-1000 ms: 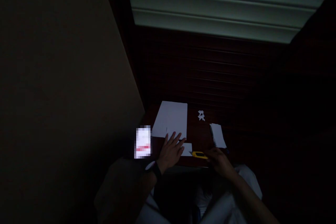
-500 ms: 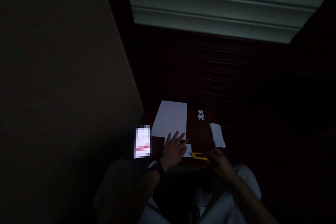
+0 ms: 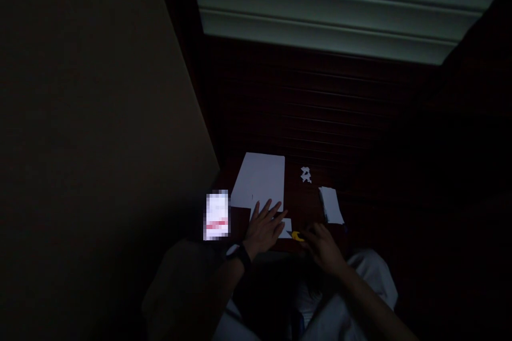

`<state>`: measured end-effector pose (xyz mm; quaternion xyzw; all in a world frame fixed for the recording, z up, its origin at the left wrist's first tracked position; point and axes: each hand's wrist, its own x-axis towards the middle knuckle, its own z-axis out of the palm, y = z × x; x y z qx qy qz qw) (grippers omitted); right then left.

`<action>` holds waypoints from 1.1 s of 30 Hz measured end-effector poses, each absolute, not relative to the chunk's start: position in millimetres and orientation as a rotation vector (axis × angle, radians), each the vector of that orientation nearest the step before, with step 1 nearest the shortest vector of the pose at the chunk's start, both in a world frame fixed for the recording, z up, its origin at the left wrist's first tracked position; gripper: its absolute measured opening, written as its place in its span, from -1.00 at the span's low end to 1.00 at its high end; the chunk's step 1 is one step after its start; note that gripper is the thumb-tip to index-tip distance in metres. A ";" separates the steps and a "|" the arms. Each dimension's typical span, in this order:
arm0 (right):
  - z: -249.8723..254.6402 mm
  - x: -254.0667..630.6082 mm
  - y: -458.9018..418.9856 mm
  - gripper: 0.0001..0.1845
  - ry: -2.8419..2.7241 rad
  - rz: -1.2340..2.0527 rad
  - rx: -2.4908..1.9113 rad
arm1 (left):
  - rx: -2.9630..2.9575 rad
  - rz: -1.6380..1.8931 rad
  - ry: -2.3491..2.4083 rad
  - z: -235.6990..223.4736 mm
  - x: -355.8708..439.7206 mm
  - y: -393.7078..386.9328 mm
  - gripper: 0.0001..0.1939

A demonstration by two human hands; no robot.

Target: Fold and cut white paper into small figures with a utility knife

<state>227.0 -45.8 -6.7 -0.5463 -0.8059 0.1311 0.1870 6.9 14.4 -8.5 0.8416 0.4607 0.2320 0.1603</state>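
Note:
My left hand lies flat with its fingers spread over a small white paper piece, pressing near the lower edge of a larger white sheet. A dark watch is on that wrist. To the right, my right hand has its fingers closed around a yellow utility knife. Its front end points left, at the small paper's right edge. Most of the knife is hidden behind my fingers, and the dim light blurs its tip.
On the dark table lie some small white paper scraps at the back and a stack of white papers at the right. A bright pixelated screen is at the left. A wall borders the left side.
My right hand has moved left along the utility knife and now covers more of its yellow body. The knife's front end and my left hand stay about where they were.

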 end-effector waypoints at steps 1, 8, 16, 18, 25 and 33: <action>-8.1 227.3 -46.7 -0.60 -2.266 0.365 -1.536 | 2.405 0.676 1.309 -8.6 6.9 14.4 -0.58; -15.0 228.8 -50.0 -0.58 -2.251 0.327 -1.558 | 2.433 0.624 1.352 -8.5 7.7 14.7 -0.58; -14.5 229.8 -52.0 -0.57 -2.258 0.341 -1.581 | 2.441 0.659 1.315 -10.2 6.1 15.0 -0.57; -14.6 230.8 -53.2 -0.57 -2.257 0.340 -1.580 | 2.436 0.676 1.302 -9.9 5.8 15.1 -0.57; -13.8 231.1 -61.4 -0.60 -2.211 0.354 -1.601 | 2.422 0.731 1.262 -9.1 6.0 14.8 -0.57; -10.5 230.1 -71.3 -0.64 -2.197 0.315 -1.593 | 2.589 0.610 1.371 -13.3 5.4 16.2 -0.56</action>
